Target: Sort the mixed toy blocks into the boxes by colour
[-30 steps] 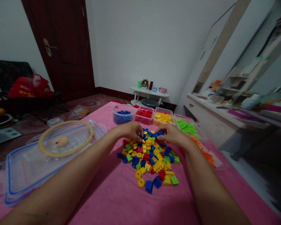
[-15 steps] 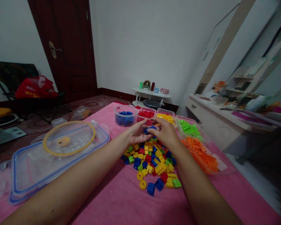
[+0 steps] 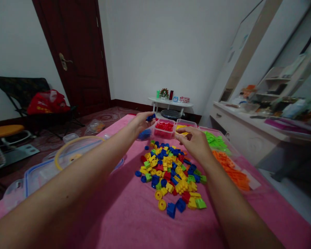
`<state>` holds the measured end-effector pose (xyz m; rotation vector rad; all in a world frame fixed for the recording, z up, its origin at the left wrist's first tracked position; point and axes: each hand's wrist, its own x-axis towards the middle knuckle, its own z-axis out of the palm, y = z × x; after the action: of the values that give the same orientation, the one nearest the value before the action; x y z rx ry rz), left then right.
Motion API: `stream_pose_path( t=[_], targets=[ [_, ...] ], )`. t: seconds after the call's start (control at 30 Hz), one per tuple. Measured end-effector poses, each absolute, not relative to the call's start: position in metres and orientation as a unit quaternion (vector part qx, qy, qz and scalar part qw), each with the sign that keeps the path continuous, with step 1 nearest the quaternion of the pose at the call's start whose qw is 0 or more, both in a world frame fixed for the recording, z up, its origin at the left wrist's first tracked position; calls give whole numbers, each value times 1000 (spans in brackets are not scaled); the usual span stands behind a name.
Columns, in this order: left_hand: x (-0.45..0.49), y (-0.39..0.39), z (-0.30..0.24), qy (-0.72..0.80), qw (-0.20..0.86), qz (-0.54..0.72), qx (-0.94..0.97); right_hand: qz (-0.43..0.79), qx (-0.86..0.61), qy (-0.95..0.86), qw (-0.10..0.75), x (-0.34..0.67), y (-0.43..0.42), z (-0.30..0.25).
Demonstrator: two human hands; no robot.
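Observation:
My left hand [image 3: 143, 121] pinches dark blue building blocks [image 3: 150, 117] above a round clear tub [image 3: 145, 137]. The forearm covers much of that tub, which shows blue inside. My right hand [image 3: 194, 139] hovers at the near side of a clear box [image 3: 186, 122] with yellow blocks. Its thumb and fingers are curved with a gap between them, and I see nothing held. Between and below my hands, a mixed heap of toy blocks [image 3: 168, 164] in yellow, blue, red and green spreads over the pink cloth [image 3: 134, 214].
A box of red blocks [image 3: 165, 135] stands between the tub and the yellow box. Green blocks [image 3: 217, 141] and orange blocks [image 3: 229, 169] lie in containers at right. Clear lids [image 3: 38, 176] and a yellow-rimmed lid [image 3: 57, 157] lie left, partly behind my left forearm.
My hands, close together over the heap before, have parted. The left moved up and left to the round tub with blue blocks; the right moved slightly right, uncovering the heap's far part.

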<state>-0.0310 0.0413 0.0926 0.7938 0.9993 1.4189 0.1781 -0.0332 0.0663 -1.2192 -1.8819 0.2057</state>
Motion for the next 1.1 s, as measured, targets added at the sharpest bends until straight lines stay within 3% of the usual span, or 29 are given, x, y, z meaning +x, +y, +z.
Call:
stream_pose_path(
  t=[0.17, 0.37, 0.57, 0.67, 0.9, 1.1],
  targets=[
    [-64, 75, 92, 584, 330, 560, 486, 45, -510, -772, 376, 181, -29, 61],
    [-64, 65, 73, 583, 48, 367, 723, 52, -552, -813, 175, 185, -21, 33],
    [-20, 13, 57, 473, 152, 171, 851, 42, -565, -817, 110, 184, -21, 29],
    [-11, -6, 47, 455, 130, 110, 874, 31, -566, -817, 105, 178, -30, 43],
    [-13, -8, 31, 474, 139, 111, 863, 83, -490, -868, 27, 162, -50, 48],
    [-17, -12, 36, 497, 109, 144, 849, 76, -501, -861, 41, 165, -41, 37]
  ],
)
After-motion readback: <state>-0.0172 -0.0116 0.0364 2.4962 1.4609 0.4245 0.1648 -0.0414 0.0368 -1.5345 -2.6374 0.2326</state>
